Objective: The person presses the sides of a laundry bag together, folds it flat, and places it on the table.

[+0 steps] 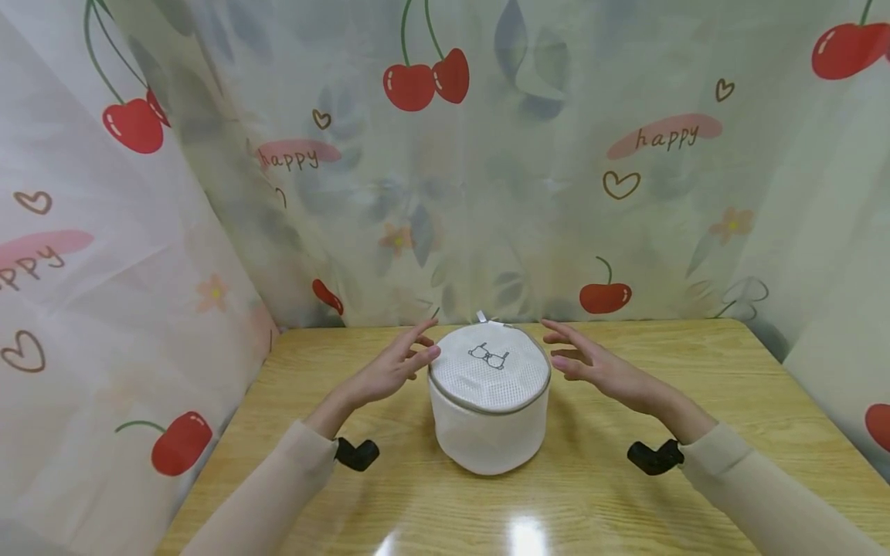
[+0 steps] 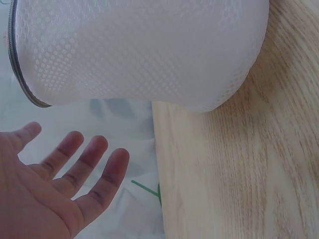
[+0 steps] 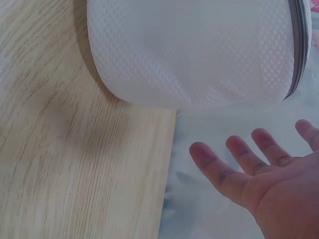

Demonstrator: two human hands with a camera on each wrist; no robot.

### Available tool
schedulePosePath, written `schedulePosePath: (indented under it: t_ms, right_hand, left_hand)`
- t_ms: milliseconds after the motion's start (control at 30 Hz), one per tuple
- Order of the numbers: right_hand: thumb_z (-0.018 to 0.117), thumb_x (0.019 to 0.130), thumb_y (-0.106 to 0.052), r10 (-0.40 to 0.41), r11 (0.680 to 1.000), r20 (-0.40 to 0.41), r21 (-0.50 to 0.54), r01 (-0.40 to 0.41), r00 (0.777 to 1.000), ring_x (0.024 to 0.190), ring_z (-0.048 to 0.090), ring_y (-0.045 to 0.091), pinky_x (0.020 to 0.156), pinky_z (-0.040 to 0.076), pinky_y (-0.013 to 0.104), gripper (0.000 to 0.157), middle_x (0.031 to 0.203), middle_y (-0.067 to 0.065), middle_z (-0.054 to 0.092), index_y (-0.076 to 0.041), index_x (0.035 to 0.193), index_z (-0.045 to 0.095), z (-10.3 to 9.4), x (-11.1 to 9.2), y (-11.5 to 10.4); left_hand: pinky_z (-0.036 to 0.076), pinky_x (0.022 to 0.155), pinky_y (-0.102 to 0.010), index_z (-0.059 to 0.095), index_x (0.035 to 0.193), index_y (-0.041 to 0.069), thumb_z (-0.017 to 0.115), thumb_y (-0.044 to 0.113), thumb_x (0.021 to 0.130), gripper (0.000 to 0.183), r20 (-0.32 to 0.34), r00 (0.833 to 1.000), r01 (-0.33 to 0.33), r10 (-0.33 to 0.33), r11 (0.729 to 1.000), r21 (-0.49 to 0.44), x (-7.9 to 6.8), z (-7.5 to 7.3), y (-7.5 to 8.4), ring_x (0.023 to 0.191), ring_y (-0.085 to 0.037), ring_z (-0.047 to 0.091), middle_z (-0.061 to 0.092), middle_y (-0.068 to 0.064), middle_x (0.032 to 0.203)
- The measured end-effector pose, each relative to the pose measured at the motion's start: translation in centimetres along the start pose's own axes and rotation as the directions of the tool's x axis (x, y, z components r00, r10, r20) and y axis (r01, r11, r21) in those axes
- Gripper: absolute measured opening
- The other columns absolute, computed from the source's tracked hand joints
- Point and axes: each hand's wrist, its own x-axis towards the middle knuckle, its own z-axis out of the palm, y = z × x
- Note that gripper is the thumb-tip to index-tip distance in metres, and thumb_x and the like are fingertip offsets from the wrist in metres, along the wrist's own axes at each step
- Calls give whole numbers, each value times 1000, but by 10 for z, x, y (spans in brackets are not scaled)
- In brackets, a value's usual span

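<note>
A round white mesh laundry bag (image 1: 489, 432) stands upright on the wooden table, its lid closed by a grey zipper (image 1: 489, 411) around the rim. A bra drawing (image 1: 488, 355) is printed on the lid, and a pull tab sticks up at the back. My left hand (image 1: 392, 367) hovers at the bag's left side, fingers spread and holding nothing. On the other side my right hand (image 1: 603, 369) is raised with its fingers extended, also holding nothing. Both wrist views show a gap between the fingers and the mesh wall (image 2: 139, 55).
The wooden table (image 1: 313, 494) reaches back to a curtain (image 1: 487, 193) printed with cherries, hearts and the word happy. Another stretch of this cloth hangs along the left side. Black wrist mounts (image 1: 358, 454) project inward from both sleeves.
</note>
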Motion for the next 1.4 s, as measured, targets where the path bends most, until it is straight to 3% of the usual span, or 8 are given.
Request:
schedulePosePath:
  t_ms: [200,467,833,1033,1400]
  right_hand:
    - [52,110,-31,-2,1000,0,6,2,1000,150,28,50,112,41,58,68,166,18,26,-22,168,17,3,-4,0]
    - [53,110,-30,-8,1000,-10,2,9,1000,148,33,48,108,44,55,67,165,18,28,-24,167,19,7,-8,1]
    - [52,111,-29,-17,1000,-19,22,18,1000,144,40,46,105,48,54,67,163,20,30,-20,167,18,13,-10,-2]
    - [49,112,-28,-30,998,-6,52,30,1000,144,40,45,106,46,55,63,163,19,29,-22,167,19,15,-8,-3]
    - [47,112,-29,-27,991,19,130,24,999,147,35,43,106,48,57,63,167,17,22,-22,168,17,21,-5,-3]
  left_hand:
    - [53,98,-55,22,167,23,51,42,110,67,6,1000,-11,12,1000,-13,-6,1,0,131,-41,54,44,-21,149]
    - [53,97,-53,22,167,27,54,46,108,70,8,1000,21,-20,1000,-24,-13,5,1,126,-36,54,43,-18,148]
    - [57,84,-44,20,167,26,56,48,107,74,18,999,39,-38,998,-55,-17,13,0,115,-35,55,40,-17,143]
    - [59,80,-42,21,166,32,56,44,108,69,45,998,52,-47,991,-127,-18,19,3,111,-35,53,36,-16,137]
    - [61,85,-52,19,165,34,54,41,109,66,63,997,55,-39,960,-276,-17,28,3,124,-40,51,24,-20,152]
